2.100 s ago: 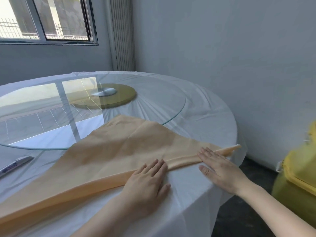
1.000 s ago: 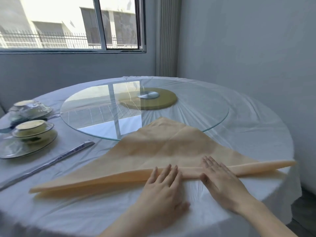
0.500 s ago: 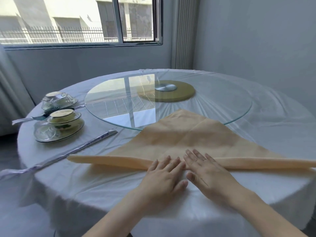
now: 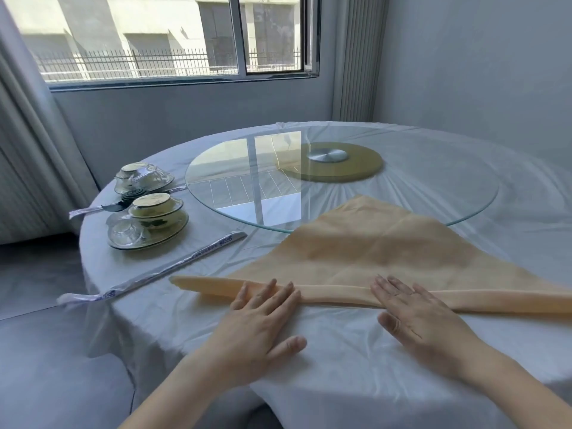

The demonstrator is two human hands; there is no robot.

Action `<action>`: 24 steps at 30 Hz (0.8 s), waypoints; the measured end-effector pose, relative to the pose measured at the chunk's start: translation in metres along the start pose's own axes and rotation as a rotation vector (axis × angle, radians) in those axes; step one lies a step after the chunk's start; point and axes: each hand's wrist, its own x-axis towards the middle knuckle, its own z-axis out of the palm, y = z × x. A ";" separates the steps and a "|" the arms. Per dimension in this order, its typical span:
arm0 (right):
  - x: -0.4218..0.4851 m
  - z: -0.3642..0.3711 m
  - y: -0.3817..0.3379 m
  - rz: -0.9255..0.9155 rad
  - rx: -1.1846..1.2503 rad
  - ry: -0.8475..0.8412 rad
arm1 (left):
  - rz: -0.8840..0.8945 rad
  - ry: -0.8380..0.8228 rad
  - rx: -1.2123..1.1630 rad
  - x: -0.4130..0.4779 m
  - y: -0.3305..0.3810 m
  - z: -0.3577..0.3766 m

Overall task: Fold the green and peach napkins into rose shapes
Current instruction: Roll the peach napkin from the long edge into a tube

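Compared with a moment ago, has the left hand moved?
Yes. The left hand has slid left along the rolled edge of the peach napkin, closer to its left tip.

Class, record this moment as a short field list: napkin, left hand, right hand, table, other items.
Napkin: peach napkin, folded triangle, near edge rolled into a band, tip overlapping the glass turntable
Left hand: flat, fingers pressing the band
Right hand: flat, fingers on the band
Table: round, white cloth
Others: wrapped chopsticks and wrapped tableware at left
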 end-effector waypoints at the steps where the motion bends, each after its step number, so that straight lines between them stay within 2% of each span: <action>1: 0.000 0.000 0.000 0.000 -0.003 -0.001 | -0.027 -0.013 -0.003 -0.002 -0.003 -0.001; 17: -0.001 -0.001 0.002 -0.011 -0.055 -0.022 | -0.263 0.005 -0.065 -0.034 -0.055 0.006; 24: -0.002 -0.002 0.003 -0.013 -0.028 0.000 | -0.350 0.055 -0.132 -0.031 -0.052 -0.003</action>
